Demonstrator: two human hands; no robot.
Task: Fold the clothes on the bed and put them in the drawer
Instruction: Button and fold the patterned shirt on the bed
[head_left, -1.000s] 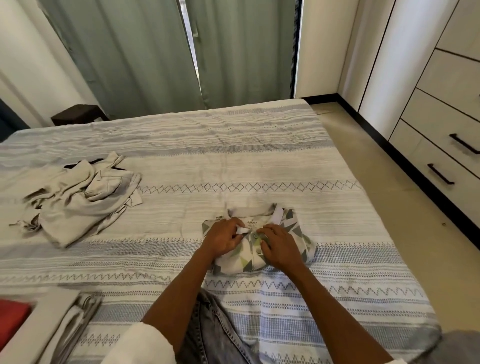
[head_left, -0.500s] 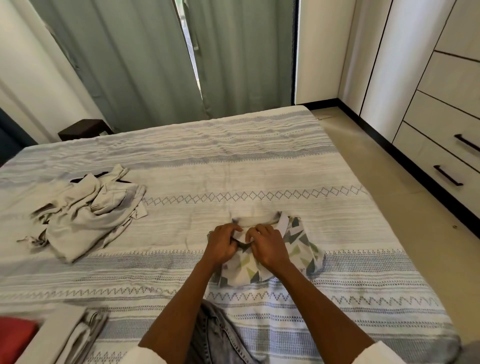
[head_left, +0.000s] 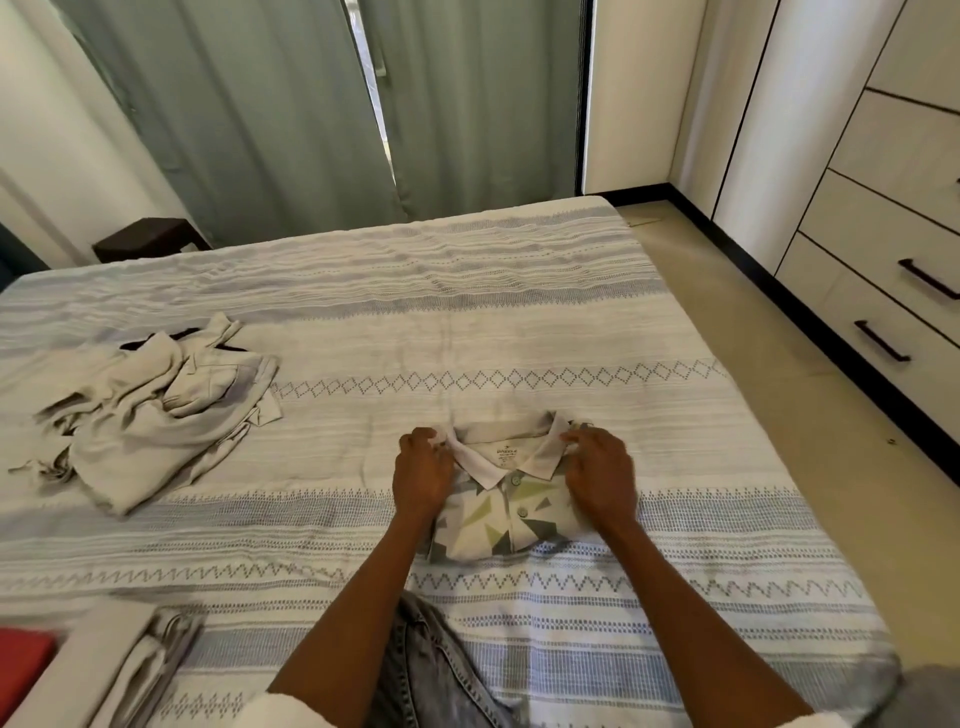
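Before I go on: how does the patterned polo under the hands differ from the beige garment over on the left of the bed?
The patterned polo is folded into a compact rectangle, collar up; the beige garment lies crumpled and spread loosely. The polo carries grey and green triangles; the beige garment is plain. The left hand and right hand pinch the polo's collar corners; nothing touches the beige garment. Both lie on the striped bed cover.

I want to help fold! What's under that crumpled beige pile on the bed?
Under the beige pile lies the striped bedspread. A dark strip peeks out at its far edge; what it is, and anything else beneath, is covered.
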